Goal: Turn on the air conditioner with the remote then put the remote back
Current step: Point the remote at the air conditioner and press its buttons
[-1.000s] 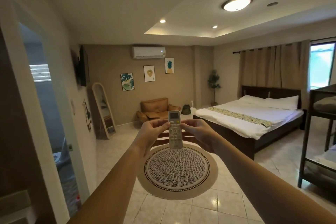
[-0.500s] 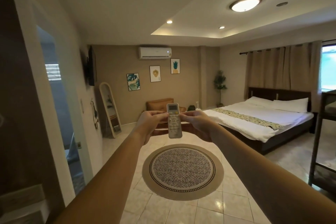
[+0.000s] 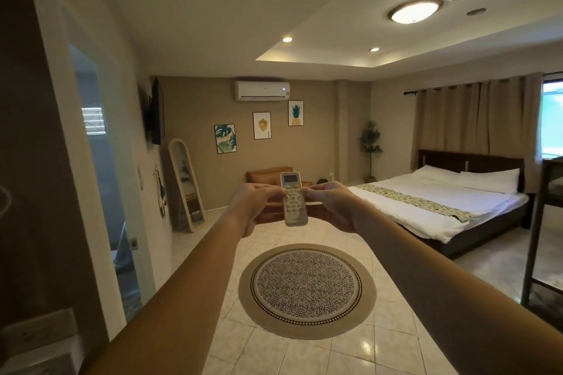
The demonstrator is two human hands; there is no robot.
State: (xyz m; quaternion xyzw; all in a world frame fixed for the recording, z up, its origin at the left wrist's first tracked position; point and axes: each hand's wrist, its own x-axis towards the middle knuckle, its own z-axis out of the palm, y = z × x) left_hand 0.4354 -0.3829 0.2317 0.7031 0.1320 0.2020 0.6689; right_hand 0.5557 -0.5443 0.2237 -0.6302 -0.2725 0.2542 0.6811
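I am pinching the light, rigid remote (image 3: 293,198) at mid-body, left hand (image 3: 255,206) and right hand (image 3: 334,204) clamped on its edges.

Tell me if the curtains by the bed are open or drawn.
Drawn: the curtains hang spread along the rod, leaving only a window strip uncovered.
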